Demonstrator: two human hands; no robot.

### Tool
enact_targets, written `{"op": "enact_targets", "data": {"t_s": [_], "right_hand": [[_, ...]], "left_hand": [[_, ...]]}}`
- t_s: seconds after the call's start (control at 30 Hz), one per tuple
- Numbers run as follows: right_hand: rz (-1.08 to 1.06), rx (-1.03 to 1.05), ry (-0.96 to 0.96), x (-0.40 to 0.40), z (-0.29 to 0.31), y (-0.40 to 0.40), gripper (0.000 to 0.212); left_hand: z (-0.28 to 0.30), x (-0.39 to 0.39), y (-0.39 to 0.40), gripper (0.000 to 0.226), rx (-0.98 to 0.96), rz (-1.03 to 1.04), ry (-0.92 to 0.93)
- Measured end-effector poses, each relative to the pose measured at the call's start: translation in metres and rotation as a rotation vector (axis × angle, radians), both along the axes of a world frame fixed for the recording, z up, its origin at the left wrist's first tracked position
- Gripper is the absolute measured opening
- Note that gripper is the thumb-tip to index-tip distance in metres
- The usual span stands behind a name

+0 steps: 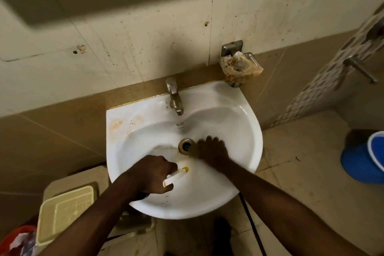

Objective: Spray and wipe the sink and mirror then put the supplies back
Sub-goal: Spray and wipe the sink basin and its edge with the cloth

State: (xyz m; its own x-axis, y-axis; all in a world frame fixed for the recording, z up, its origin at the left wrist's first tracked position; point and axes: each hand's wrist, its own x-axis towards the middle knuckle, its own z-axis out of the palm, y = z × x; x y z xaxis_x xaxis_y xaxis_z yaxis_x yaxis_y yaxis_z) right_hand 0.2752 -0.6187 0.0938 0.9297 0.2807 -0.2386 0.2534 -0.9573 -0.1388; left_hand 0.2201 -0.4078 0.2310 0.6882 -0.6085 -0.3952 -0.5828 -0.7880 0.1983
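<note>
Gripping item, nearest: left hand (152,173), fingers clenched round a spray bottle (176,174), held over the near-left part of the basin. Bottle's long axis runs from near-left to far-right; its yellow nozzle tip (186,169) points toward the drain (186,146) and toward the other hand.

Next, farther and to the right: right hand (212,149), palm down inside the sink (245,122), just right of the drain. Fingers look spread and pressed flat, though motion blur hides whether a cloth lies beneath; cannot tell.

Relation governing the coming move: nozzle lies near-left of the right hand, close but apart, drain between them. Judgement: spray would land around the drain, where the right hand is nearer to wipe.

Farther: tap (175,97) at the sink's far rim; orange stain (116,124) on the far-left ledge, well apart from both hands.
</note>
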Motion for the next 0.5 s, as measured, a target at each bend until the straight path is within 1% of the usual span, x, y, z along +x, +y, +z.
{"op": "enact_targets", "data": {"t_s": [0.07, 0.1, 0.13, 0.17, 0.2, 0.23, 0.27, 0.3, 0.33, 0.4, 0.5], "right_hand": [[0.165, -0.064, 0.101, -0.039, 0.015, -0.007, 0.039], [0.232, -0.114, 0.103, -0.052, 0.03, -0.016, 0.04], [0.248, -0.188, 0.067, -0.055, 0.044, -0.026, 0.041], [0.227, -0.294, 0.052, -0.053, 0.058, -0.036, 0.042], [0.137, -0.348, 0.047, -0.048, 0.073, -0.046, 0.042], [0.037, -0.379, -0.031, -0.038, 0.081, -0.056, 0.037], [-0.102, -0.387, -0.112, -0.028, 0.091, -0.064, 0.029], [-0.234, -0.356, -0.102, -0.026, 0.096, -0.071, 0.027], [-0.292, -0.332, -0.153, -0.027, 0.1, -0.074, 0.029], [-0.277, -0.296, -0.009, -0.052, 0.1, -0.053, 0.022], [-0.168, -0.156, 0.101, -0.104, 0.087, -0.022, 0.033]], "left_hand": [[0.003, -0.002, -0.004, 0.021, -0.003, -0.027, 0.023], [0.003, -0.005, -0.007, 0.02, -0.007, -0.044, 0.022], [0.003, -0.008, -0.011, 0.023, -0.014, -0.071, 0.01], [0.003, -0.011, -0.016, 0.031, -0.005, -0.103, 0.001], [0.004, -0.014, -0.021, 0.039, 0.028, -0.139, 0.003], [0.006, -0.017, -0.027, 0.044, 0.076, -0.173, 0.016], [0.007, -0.019, -0.031, 0.045, 0.112, -0.203, 0.023], [0.008, -0.021, -0.035, 0.044, 0.134, -0.227, 0.028], [0.008, -0.023, -0.037, 0.041, 0.136, -0.24, 0.032], [0.011, -0.026, -0.035, 0.04, 0.118, -0.228, 0.024], [0.012, -0.026, -0.026, 0.041, 0.117, -0.211, -0.011]]}}
